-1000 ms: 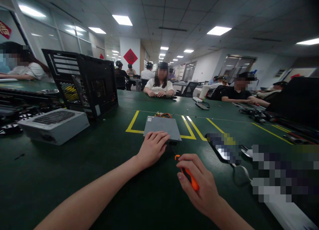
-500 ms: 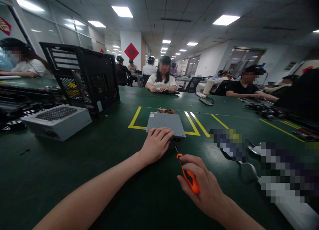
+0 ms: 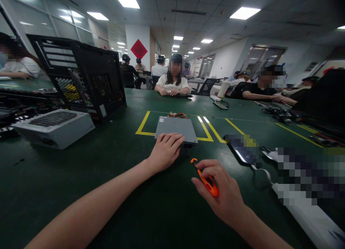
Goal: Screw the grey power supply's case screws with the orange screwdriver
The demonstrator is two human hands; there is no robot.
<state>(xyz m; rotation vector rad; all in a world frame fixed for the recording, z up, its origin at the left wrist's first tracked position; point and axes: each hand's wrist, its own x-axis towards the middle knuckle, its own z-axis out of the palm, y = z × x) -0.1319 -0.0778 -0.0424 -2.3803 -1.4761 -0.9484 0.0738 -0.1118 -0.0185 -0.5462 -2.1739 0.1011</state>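
Left fingers (image 3: 172, 138) — extended — rest on grey box (image 3: 177, 126); right fingers (image 3: 209, 164) curl loosely round screwdriver (image 3: 214, 190).

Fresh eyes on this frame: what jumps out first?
The bright orange screwdriver in the right hand, its shaft aimed toward the grey metal box under the left hand. Next, the big black computer case standing on the left of the green table. Farther back, a red diamond on a white pillar.
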